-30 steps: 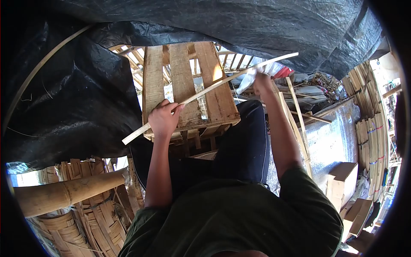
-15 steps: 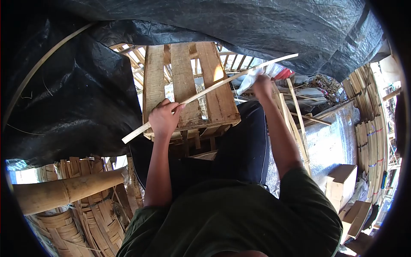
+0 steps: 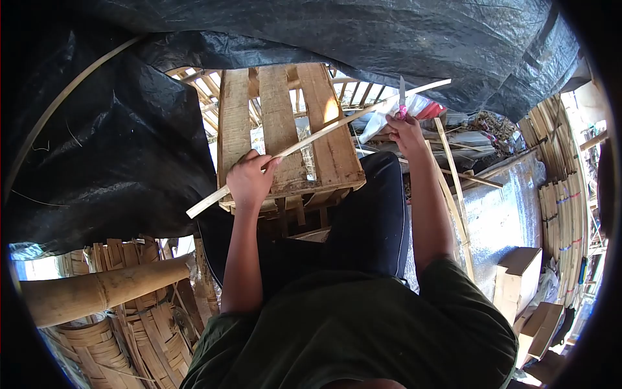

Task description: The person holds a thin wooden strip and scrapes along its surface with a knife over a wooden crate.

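My left hand (image 3: 249,176) is closed around the lower part of a long, pale bamboo strip (image 3: 317,134). The strip slants up to the right across a slatted wooden crate (image 3: 280,123), its far end reaching past the crate. In my right hand (image 3: 408,136) is a knife (image 3: 402,97) with a pink handle, its blade pointing up. The blade stands close by the strip's far end; whether they touch I cannot tell. Behind the knife lies a white and red plastic bag (image 3: 422,107).
Black plastic sheeting (image 3: 389,39) hangs at the top and left. A thick bamboo pole (image 3: 103,288) and woven bamboo (image 3: 139,337) are at lower left. To the right are thin strips (image 3: 453,175), a cardboard box (image 3: 518,279) and bundled slats (image 3: 560,214).
My right hand has turned and opened out from a blurred fist, so the knife now shows upright. My left hand and the bamboo strip have hardly moved.
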The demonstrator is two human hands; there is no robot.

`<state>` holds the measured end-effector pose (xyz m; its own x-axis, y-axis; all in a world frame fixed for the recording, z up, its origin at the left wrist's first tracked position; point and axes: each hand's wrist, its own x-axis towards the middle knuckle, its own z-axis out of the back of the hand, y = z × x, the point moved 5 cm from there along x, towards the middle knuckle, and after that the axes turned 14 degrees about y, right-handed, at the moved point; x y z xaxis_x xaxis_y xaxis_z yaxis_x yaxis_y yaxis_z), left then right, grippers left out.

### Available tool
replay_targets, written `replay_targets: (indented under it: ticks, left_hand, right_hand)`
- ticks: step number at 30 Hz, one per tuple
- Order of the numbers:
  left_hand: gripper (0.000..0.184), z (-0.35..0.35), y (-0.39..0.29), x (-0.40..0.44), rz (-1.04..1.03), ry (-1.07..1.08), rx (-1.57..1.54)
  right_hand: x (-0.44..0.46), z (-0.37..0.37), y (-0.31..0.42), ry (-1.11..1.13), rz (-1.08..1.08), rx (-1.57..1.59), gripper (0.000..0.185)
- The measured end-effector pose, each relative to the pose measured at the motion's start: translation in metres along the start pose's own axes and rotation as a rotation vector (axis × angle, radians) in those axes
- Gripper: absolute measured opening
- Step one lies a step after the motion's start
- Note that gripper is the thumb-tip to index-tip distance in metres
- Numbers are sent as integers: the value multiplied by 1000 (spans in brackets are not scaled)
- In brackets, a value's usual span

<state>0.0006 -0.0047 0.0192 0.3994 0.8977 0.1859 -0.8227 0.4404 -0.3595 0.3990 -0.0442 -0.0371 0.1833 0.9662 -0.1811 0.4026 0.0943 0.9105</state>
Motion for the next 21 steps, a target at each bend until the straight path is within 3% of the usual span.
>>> replay_targets:
  ticks: [3, 5, 10, 21]
  left_hand:
    - [21, 0, -2, 2, -5, 1, -5]
    - [21, 1, -1, 1, -2, 8, -4]
    - [24, 1, -1, 1, -8, -6, 1]
    - [23, 2, -3, 0, -19, -27, 12]
  right_hand:
    - [-16, -11, 12, 58, 91, 136, 19]
    - [-21, -25, 16, 253, 191, 295, 24]
    - [-39, -63, 29, 328, 317, 361, 35]
    - [-42, -59, 21, 396, 295, 344, 18]
